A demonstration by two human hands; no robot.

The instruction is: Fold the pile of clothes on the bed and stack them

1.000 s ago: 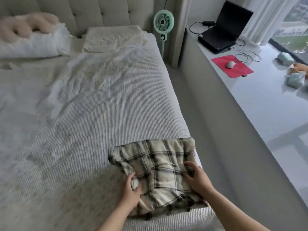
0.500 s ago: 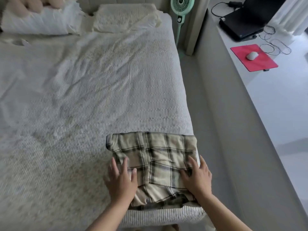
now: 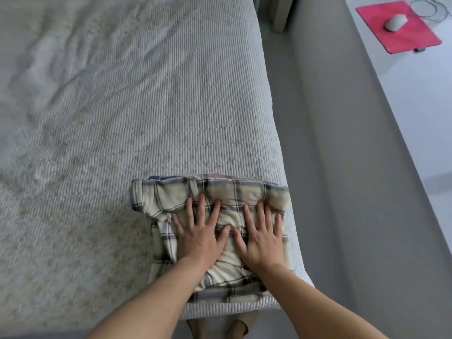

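- The bed [image 3: 146, 106], covered in a ribbed pale spread, fills most of the view; its near right corner carries the only garment in sight (no unfolded pile shows anywhere in this picture).
- The plaid shirt [image 3: 171, 199] lies folded into a rough rectangle at that corner, its long axis running from the foot edge of the bed away from the person, with its right side almost flush with the mattress edge. It sits directly under both hands, so nothing needs reaching for: any coming press or slide goes straight down or forward along that axis.
- The cloth is cream with dark and bluish check lines, soft and thick-looking, bulging at the far fold and bunched loosely at the near end, where darker layers peek out underneath.
- The left hand [image 3: 200, 238] lies flat on the left half of the shirt, fingers spread and straight, pressing rather than gripping.
- The right hand [image 3: 264, 241] lies the same way on the right half, palm down, fingers splayed, holding nothing; the two thumbs nearly meet at the middle. Neither hand is nearer than the other (they sit level).
- My judgement: this is the smoothing of a finished fold, and the near bunched end looks the least tidy part.
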